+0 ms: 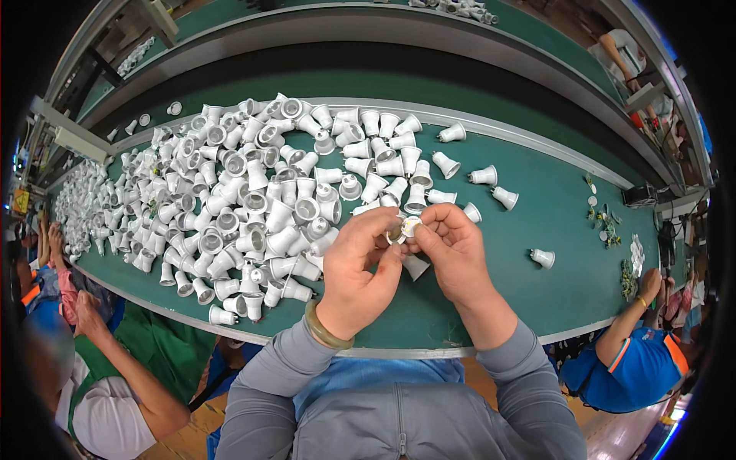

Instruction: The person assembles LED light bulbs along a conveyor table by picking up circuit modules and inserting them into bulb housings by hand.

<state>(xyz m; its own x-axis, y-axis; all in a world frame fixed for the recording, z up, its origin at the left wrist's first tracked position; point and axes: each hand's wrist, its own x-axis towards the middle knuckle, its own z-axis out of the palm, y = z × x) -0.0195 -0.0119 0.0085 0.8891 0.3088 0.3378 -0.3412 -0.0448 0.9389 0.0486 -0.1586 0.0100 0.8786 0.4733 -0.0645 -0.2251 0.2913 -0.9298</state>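
My left hand [360, 272] is closed round a white cup-shaped lamp housing [395, 237], mostly covered by the fingers, with its rim facing up. My right hand [460, 257] pinches a small white disc [412, 225] with a yellowish patch between thumb and forefinger. The disc is right at the housing's rim; whether it sits inside is hidden by my fingertips. Just below my fingers, another white housing [415, 266] lies on the green bench top [479, 295].
A large heap of white lamp housings [253, 201] spreads over the left and middle. Single housings, one at the right [542, 257], lie apart. Small wired parts [606, 230] and white discs [637, 249] lie far right. Co-workers sit at both sides; a raised shelf [383, 38] runs behind.
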